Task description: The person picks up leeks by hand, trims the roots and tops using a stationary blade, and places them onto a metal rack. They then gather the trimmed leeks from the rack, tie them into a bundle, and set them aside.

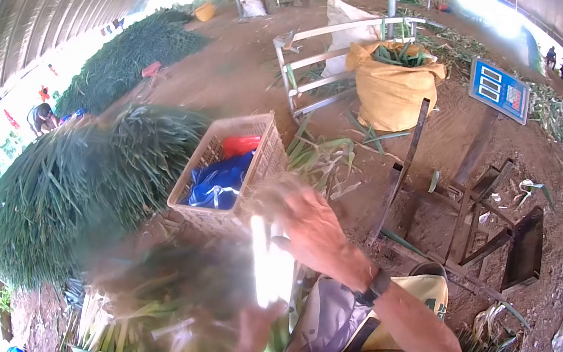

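Head view: right hand [310, 228] grips blurred white-stalked green onions [267, 269]; left hand [255, 334] closes on them below. Just beyond stands a woven plastic basket [266, 155]; farther off, a yellow sack [393, 83] and a blue scale display [499, 90], its writing unreadable.

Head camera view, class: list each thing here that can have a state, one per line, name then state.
Right hand: closed around the pale stalks.
Left hand: blurred; grip cannot be told.
Bundle of green onions: held, white stalks bunched together.
Wicker basket: open-topped, holding blue and red items.
Yellow sack: upright, open, filled with greens.
Scale display: tilted.
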Tool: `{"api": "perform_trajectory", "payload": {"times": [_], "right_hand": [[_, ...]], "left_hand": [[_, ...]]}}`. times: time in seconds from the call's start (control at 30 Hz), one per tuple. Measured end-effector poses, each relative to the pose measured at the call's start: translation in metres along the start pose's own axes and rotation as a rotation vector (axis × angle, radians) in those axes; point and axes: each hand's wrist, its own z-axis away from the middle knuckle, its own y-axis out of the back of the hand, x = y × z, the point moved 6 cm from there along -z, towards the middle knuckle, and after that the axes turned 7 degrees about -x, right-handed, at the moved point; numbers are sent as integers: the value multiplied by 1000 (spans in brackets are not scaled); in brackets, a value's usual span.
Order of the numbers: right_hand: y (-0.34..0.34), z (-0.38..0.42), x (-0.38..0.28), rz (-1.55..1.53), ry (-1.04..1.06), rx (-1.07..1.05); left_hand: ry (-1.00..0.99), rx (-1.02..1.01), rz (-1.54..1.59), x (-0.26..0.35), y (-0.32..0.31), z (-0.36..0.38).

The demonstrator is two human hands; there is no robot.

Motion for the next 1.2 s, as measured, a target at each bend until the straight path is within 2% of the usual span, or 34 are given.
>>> {"api": "perform_trajectory", "payload": {"times": [0.03,0.1,0.13,0.23,0.27,0.33,0.43,0.5,0.57,0.67,0.7,0.77,0.83,0.87,0.9,0.93,1.03,1.1,1.13,1.2], "right_hand": [[-9,-4,7,11,42,-33],[-28,-8,24,34,125,-104],[-31,-10,32,-93,112,-55],[-55,-17,41,-79,140,-273],[-57,-18,41,4,177,-274],[-57,-21,37,165,249,-275],[-21,-33,64,281,85,-218],[21,-50,94,639,-150,-69],[29,-51,152,294,-378,-272],[35,-35,129,368,-285,-534],[18,-27,114,155,-256,-542],[-8,-7,78,-267,-265,-593],[-26,2,34,-703,-427,-735],[-46,5,15,-1110,-434,-540],[-61,7,2,-1343,-466,-379],[-75,8,-10,-1570,-466,-211],[-87,4,-22,-1770,-591,46],[-93,9,-22,-1927,-722,145],[-89,14,-22,-1975,-725,124],[-87,17,-15,-1966,-682,152]], "left_hand": [[-7,-3,-38,7,-5,-2],[114,-6,-184,16,-12,2],[101,19,-220,15,-15,1],[43,-78,-168,28,-23,1],[124,-37,-204,31,-23,3],[105,-62,-235,31,-24,4],[98,-73,-228,24,-21,12],[132,-83,-220,25,-17,15],[211,-95,-225,27,0,23],[-381,-102,-516,24,36,12],[-594,-66,-637,51,39,9],[-204,9,-260,64,53,-7],[70,-9,-39,72,56,-14],[107,-6,15,83,50,-18],[144,-4,70,88,44,-21],[93,-36,173,91,35,-24],[18,-131,12,89,20,-32],[53,-179,112,87,18,-29],[37,-224,201,85,17,-26],[67,-272,132,75,22,-27]]}}
